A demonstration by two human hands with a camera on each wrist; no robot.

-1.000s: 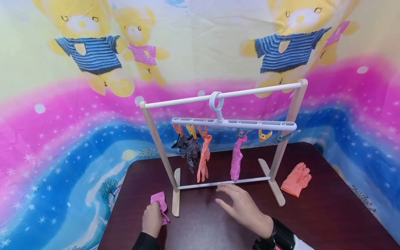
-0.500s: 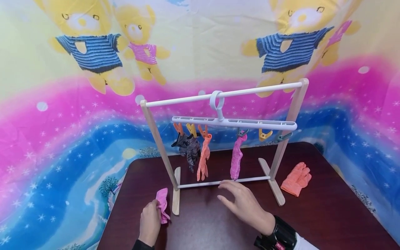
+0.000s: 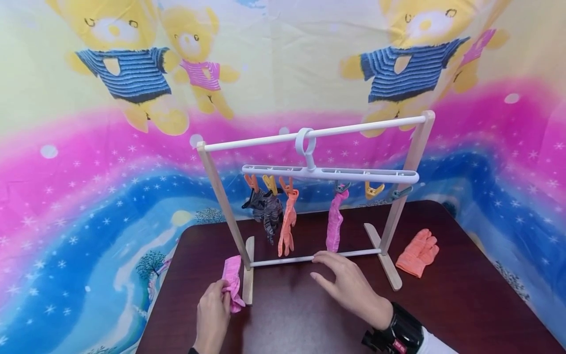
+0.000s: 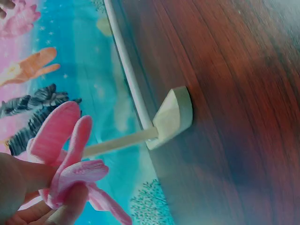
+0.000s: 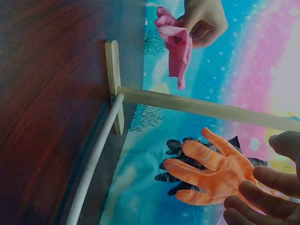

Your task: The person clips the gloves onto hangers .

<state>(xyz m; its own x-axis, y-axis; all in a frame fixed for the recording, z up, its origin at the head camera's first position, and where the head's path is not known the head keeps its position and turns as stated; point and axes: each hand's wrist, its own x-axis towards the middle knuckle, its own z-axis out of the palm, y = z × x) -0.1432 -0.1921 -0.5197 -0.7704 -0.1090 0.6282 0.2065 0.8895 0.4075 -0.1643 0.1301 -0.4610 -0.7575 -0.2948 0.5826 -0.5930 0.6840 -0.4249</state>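
Observation:
My left hand pinches a pink glove beside the rack's left foot. In the left wrist view, thumb and fingers grip its middle, and the glove's fingers splay outward. My right hand holds nothing; its fingers are gently bent, near the rack's lower bar. Above it another pink glove hangs from a grey-green clip. To the left hang an orange glove and dark striped gloves, clipped under the white hanger.
The hanger hooks over the top bar of a wood-and-white rack. A yellow clip and a green clip hang without gloves at the right. Another orange glove lies on the dark table. A bear-print cloth covers the wall behind.
My left hand has moved slightly up and right with the pink glove, which now extends farther upward beside the rack's left foot. My right hand has shifted slightly right.

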